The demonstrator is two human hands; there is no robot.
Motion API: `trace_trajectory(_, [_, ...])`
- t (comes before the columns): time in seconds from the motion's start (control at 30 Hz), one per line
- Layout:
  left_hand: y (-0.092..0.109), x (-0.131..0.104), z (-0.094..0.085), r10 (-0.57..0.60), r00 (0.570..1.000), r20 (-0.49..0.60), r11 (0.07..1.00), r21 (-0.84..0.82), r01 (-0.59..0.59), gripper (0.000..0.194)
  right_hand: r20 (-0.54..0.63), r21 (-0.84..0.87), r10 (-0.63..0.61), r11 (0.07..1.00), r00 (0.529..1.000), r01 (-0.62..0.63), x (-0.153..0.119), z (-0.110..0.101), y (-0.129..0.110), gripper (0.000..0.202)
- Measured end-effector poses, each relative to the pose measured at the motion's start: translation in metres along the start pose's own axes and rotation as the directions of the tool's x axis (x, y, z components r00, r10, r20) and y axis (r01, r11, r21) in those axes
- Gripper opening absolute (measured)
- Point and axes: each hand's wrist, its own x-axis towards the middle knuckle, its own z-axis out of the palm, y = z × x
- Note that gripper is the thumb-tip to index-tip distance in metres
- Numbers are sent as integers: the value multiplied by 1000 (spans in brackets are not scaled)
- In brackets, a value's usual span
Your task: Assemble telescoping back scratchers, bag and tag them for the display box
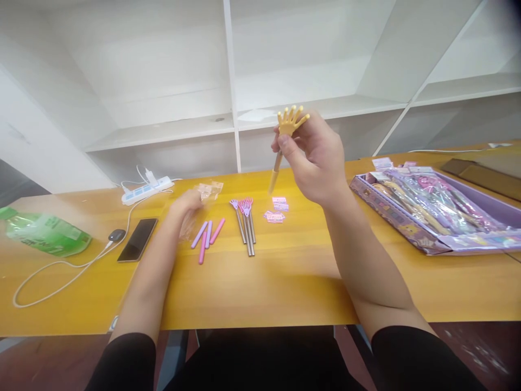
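My right hand (317, 157) is raised above the table, its thumb and fingers closed on a yellow hand-shaped scratcher (288, 124) whose handle points down. Lower at the left, my left hand (188, 201) is closed on clear plastic wrappers (209, 191). Pink and purple tubes (202, 247) lie beside that hand. Several pink and purple hand-shaped scratchers (246, 209) with metal rods lie in a bunch at the middle of the table. Small printed cards (274, 217) rest to the right of the bunch.
An open purple box (411, 236) of wrapped scratchers stands at the right. At the left are a green bottle (46, 233), a phone (137, 240), a white cable and a power strip (147, 190). White shelves (175, 127) rise behind the table (260, 296).
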Motion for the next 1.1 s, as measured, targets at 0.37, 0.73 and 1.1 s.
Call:
trace_trajectory(0.37, [3, 1, 3, -78, 996, 34, 997, -5, 79, 45, 75, -30, 24, 999, 997, -22, -1, 6, -4, 32])
trace_trajectory(0.73, [-13, -41, -46, -120, 993, -3, 988, -95, 119, 24, 65, -7, 6, 1000, 998, -6, -1, 7, -1, 31])
trace_trajectory(1.1, [-32, -118, -84, -150, 808, -570, 781, -569, -256, 21, 106, 108, 173, 977, 979, -184, -6, 23, 4, 43])
